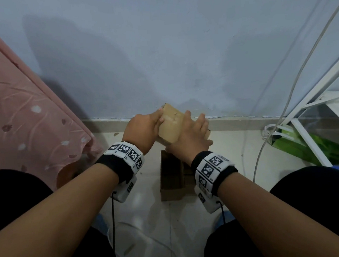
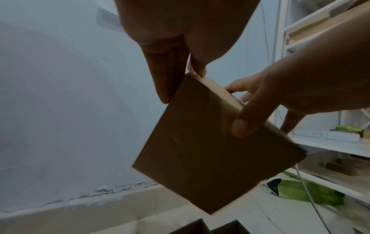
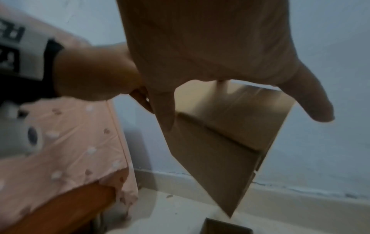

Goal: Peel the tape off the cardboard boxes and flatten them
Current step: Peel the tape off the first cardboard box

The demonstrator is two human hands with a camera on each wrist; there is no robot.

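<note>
Both hands grip one small cardboard box [image 1: 171,126] aloft.
Left hand [image 1: 142,128] at nine o'clock, right hand [image 1: 193,134] at three; long axis runs eleven-to-five.

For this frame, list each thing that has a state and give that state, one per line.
held cardboard box: closed, lifted off the floor, tilted, gripped from both sides
left hand: grips the held box's left edge
right hand: grips its right side
open cardboard box: open-topped, resting on the floor below the hands
</note>
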